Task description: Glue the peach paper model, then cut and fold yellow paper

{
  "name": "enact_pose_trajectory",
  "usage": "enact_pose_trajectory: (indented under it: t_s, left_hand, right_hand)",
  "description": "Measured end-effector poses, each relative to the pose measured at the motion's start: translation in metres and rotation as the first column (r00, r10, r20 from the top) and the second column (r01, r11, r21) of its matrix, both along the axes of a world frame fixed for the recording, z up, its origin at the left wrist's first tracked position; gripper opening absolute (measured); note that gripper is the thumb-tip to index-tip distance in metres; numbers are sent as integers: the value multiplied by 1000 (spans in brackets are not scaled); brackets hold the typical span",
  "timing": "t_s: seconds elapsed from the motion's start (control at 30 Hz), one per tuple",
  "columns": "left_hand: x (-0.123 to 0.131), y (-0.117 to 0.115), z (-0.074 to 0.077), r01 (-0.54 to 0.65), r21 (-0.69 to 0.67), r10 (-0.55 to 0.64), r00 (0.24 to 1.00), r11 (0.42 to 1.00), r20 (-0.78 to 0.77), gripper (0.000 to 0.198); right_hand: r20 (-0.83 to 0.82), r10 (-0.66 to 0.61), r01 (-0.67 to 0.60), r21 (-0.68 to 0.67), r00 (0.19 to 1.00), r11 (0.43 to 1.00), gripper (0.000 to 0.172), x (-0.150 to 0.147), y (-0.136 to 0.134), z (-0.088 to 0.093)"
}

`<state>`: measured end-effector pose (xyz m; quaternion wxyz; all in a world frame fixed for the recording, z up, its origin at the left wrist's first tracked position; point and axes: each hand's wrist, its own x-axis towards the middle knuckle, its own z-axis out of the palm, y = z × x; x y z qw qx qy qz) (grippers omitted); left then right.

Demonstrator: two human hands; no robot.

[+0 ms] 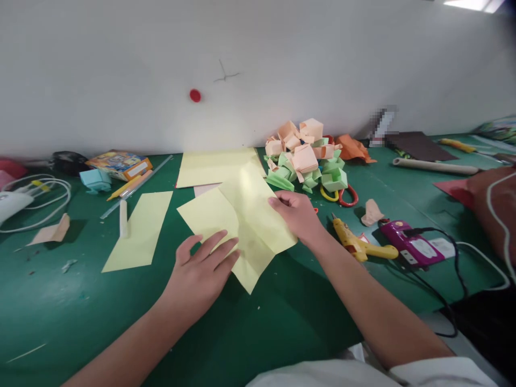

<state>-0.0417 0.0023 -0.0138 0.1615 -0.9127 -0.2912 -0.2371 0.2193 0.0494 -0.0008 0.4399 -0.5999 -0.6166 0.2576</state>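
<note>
A pale yellow sheet of paper [252, 215], creased and partly lifted, lies in front of me on the green table [282, 328]. Its right edge is pinched in my right hand [296, 215], thumb on top and the other fingers mostly hidden. My left hand [207, 263] rests palm down with fingers spread, their tips on the lower left part of the paper. Another yellow strip [141, 231] lies to the left, with a white stick [123, 219] across its edge. Behind the creased sheet is a stack of yellow paper [213, 165].
Folded peach and green paper pieces [305, 158] are piled at the back, beside scissors [348, 196]. On the right are a yellow glue gun [358, 242], a purple power strip [413, 244] with cables and a rolled tube [435, 166]. A colourful box [119, 164] stands back left.
</note>
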Motion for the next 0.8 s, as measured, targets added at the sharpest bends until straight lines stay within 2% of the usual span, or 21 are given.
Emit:
enact_pose_trajectory:
  t_s: [0.13, 0.27, 0.4, 0.57, 0.63, 0.67, 0.73, 0.8]
  left_hand:
    - [0, 6, -5, 118, -55, -122, 990, 991, -68, 36]
    - [-2, 9, -7, 164, -116, -174, 981, 980, -84, 34]
    - [-1, 7, -4, 158, -147, -177, 976, 976, -125, 33]
    - [2, 4, -2, 176, -154, -195, 974, 972, -116, 20]
    - [3, 4, -1, 164, -139, -181, 976, 977, -118, 20]
    - [4, 4, -1, 150, -121, -164, 979, 981, -120, 21]
    - [4, 4, 0, 108, -71, -116, 986, 992, -120, 22]
    - [3, 4, 1, 63, -34, -67, 991, 997, -117, 23]
  right_hand:
    - [157, -36, 32, 27, 987, 999, 18, 9, 6, -5]
    - [312, -49, 28, 70, 949, 997, 30, 14, 11, -14]
    - [409, -35, -10, 106, 912, 994, 37, 13, 12, -22]
    - [496, -24, -87, 198, 868, 976, 45, 8, 5, -19]
    - [532, 59, -230, 261, 845, 938, 39, 5, -2, -11]
    - [538, 139, -329, 276, 831, 903, 35, 3, -7, -7]
    - [526, 370, -551, 241, 766, 799, 27, -1, -16, 2]
    - [486, 548, -690, 173, 680, 703, 21, -6, -23, 8]
